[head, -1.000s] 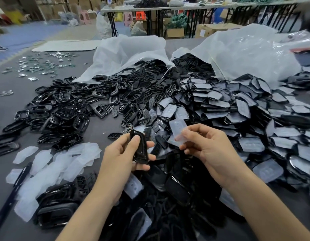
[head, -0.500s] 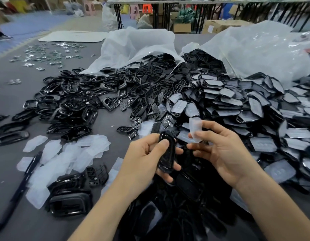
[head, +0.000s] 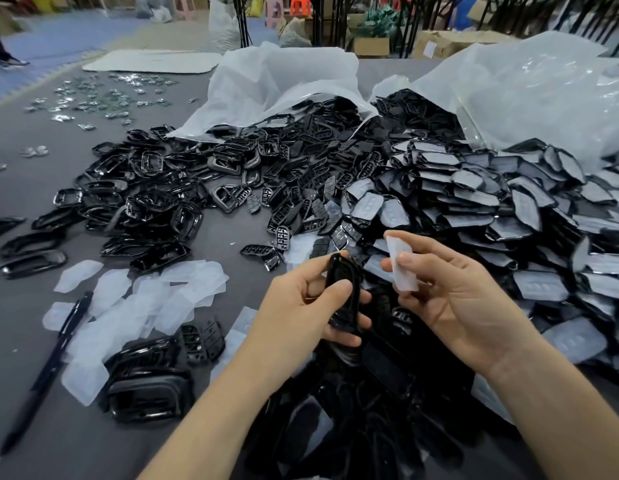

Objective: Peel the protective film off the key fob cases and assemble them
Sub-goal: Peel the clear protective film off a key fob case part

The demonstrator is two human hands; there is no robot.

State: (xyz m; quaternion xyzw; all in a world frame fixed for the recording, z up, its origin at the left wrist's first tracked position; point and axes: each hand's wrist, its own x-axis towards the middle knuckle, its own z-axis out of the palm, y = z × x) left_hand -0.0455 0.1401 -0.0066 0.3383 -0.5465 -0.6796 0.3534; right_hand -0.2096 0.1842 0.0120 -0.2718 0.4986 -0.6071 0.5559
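My left hand (head: 301,306) grips a glossy black key fob case shell (head: 342,292) edge-on, thumb on its near side and fingers curled behind it. My right hand (head: 453,299) pinches a translucent white protective film (head: 400,268) between thumb and fingers, held upright just right of the shell and apart from it. Film-covered black shells (head: 474,209) lie heaped to the right. Bare black frames (head: 152,199) and button inserts (head: 301,202) spread to the left and middle.
Peeled films (head: 135,303) lie in a loose pile at the left beside a black pen (head: 48,368). A stack of black shells (head: 145,386) sits near my left forearm. Two white plastic bags (head: 280,84) spill parts at the back of the grey table (head: 27,202).
The film has turned upright in my right hand and sits a little farther from the shell. My left hand has tilted the shell slightly. The view has drifted left.
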